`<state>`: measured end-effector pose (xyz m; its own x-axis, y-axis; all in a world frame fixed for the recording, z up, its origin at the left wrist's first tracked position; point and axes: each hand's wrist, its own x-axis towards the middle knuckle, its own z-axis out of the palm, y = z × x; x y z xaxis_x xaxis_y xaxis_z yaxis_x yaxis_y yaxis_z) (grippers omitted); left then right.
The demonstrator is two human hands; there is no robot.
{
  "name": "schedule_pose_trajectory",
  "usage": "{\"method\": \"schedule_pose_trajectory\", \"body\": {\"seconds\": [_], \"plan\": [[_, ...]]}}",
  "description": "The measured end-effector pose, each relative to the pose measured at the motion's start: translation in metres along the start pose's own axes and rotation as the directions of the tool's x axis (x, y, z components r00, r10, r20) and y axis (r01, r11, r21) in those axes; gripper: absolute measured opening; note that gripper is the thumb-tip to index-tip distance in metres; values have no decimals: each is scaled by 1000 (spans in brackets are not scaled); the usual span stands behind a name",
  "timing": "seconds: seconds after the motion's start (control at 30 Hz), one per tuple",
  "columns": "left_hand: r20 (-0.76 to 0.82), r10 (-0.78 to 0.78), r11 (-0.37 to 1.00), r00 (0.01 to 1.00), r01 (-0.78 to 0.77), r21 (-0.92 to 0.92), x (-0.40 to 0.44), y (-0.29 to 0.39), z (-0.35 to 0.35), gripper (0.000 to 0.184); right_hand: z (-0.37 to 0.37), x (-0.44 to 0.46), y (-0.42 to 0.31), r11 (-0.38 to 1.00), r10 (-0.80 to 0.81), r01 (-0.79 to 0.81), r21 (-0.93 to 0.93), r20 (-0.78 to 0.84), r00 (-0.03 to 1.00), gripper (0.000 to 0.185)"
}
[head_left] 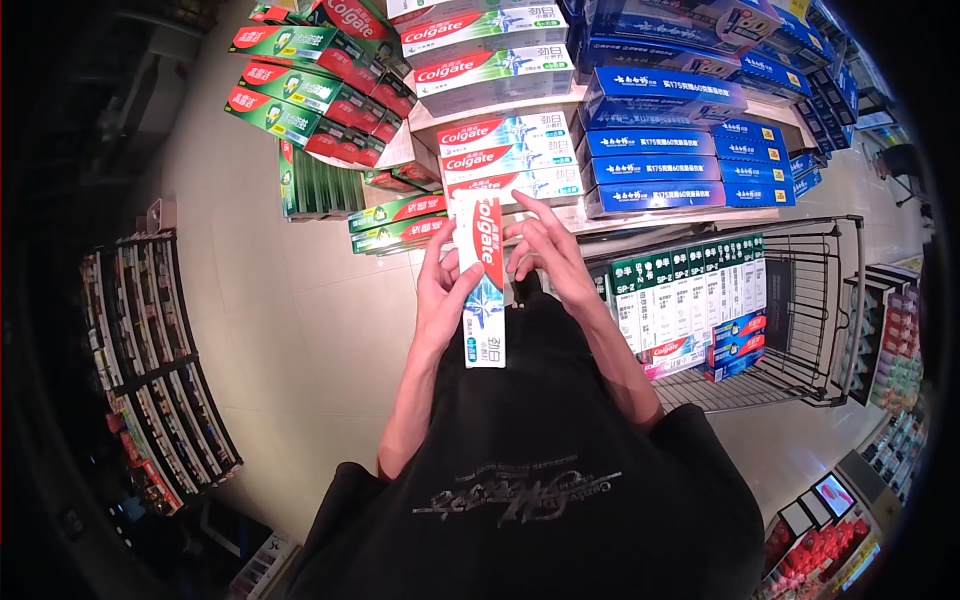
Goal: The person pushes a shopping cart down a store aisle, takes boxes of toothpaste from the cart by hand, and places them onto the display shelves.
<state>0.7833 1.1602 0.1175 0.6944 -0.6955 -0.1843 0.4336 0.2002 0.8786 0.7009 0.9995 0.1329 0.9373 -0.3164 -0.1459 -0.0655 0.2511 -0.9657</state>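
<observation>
A white and red Colgate toothpaste box (486, 335) stands lengthwise in front of my chest, its printed face toward me. My left hand (442, 290) grips it from the left side, thumb across the front. At the box's right edge is my right hand (552, 255), its fingers bent and apart, holding nothing visible; whether a fingertip touches the box I cannot tell. Just beyond both hands, matching Colgate boxes (545, 150) lie stacked on the display.
Blue toothpaste boxes (655, 170) fill the display's right side, green and red ones (290, 90) its left. To my right stands a metal cart (810, 350) holding white and green cartons (690, 290) and blue Colgate boxes (737, 347). A stocked shelf (160, 370) is far left.
</observation>
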Motion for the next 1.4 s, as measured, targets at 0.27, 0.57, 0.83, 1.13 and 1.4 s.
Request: {"method": "schedule_pose_trajectory", "body": {"seconds": [0.27,0.57,0.83,1.13,1.4], "plan": [[-441,215,968,871,-250,-21,8,-5,-8,97,-1,-33,29,993,114,-113,-17,59,992,65],[-397,93,989,913,-131,-70,20,-19,-22,55,-24,-9,11,998,-70,68,-20,-147,987,55],[-411,221,974,884,-184,129,94,-28,-22,48,-50,65,15,976,-219,193,-103,-439,871,62],[-217,397,776,892,-200,598,126,-34,-16,73,-62,84,35,924,-328,184,-335,-447,832,66],[-199,391,764,899,-196,615,140,-38,-13,74,-61,88,36,928,-345,261,-265,-355,869,73]]}}
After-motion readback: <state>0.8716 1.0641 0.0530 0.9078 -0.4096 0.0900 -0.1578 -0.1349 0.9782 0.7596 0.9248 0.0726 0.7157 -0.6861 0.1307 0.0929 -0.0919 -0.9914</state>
